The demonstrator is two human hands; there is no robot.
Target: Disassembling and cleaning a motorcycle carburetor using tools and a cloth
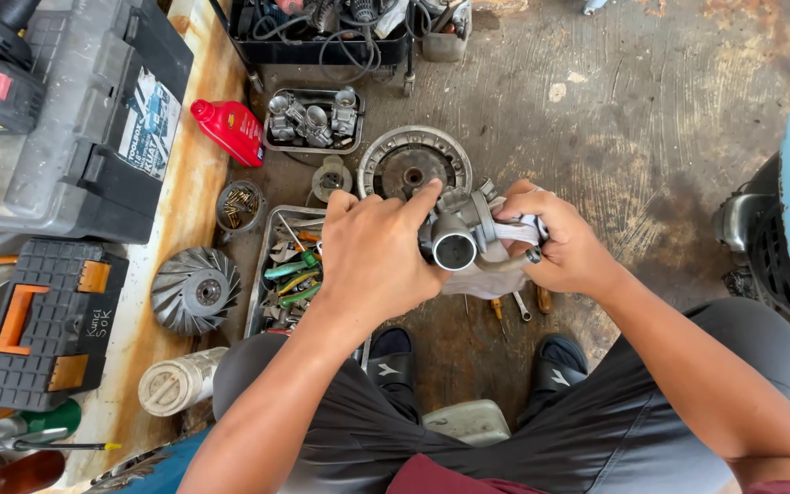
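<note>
Both hands are gripping the metal carburetor above the floor, the left hand closing around its left side and the right hand pinching a white rag against its right, its open bore facing near.

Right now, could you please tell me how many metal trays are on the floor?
2: one metal tray of carburettor parts beside the red oil bottle, and one metal tray of hand tools under the left hand. Others may be hidden.
</note>
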